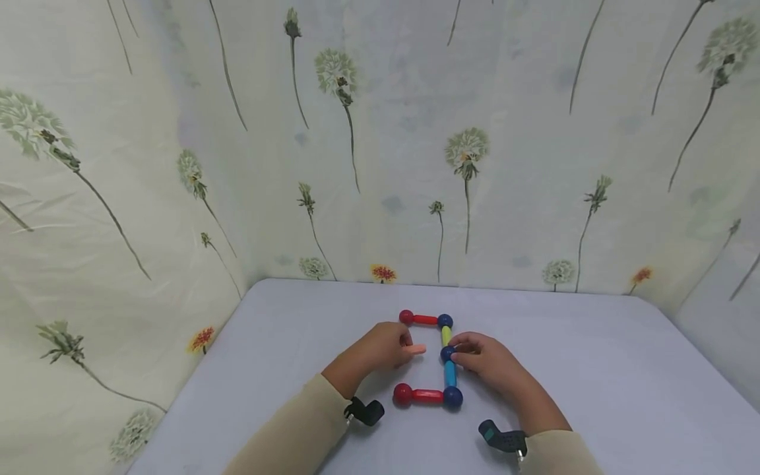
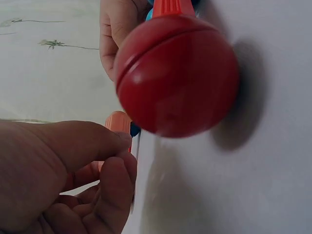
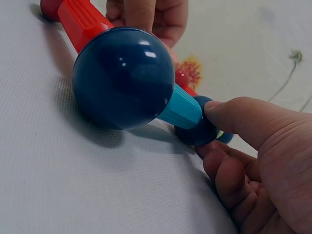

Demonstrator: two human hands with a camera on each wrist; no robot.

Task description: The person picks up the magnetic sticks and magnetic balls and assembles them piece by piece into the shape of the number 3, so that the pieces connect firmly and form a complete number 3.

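My left hand (image 1: 388, 345) pinches a short orange stick (image 1: 418, 349), which points right toward the middle dark blue ball (image 1: 446, 354), with a gap between them. That ball is pinched between the thumb and fingers of my right hand (image 1: 491, 363). From it a yellow-green stick (image 1: 446, 336) runs to the far blue ball (image 1: 444, 321), and a light blue stick (image 2: 149, 15) (image 1: 450, 375) to the near blue ball (image 3: 124, 78). Red sticks lead left from both end balls to a far red ball (image 1: 406, 316) and a near red ball (image 2: 178, 78).
All the pieces lie on a white-covered table (image 1: 570, 356). Behind and to the left hangs a pale cloth (image 1: 392, 145) printed with dandelions. Black wrist devices (image 1: 366, 411) sit on both wrists, close above the tabletop.
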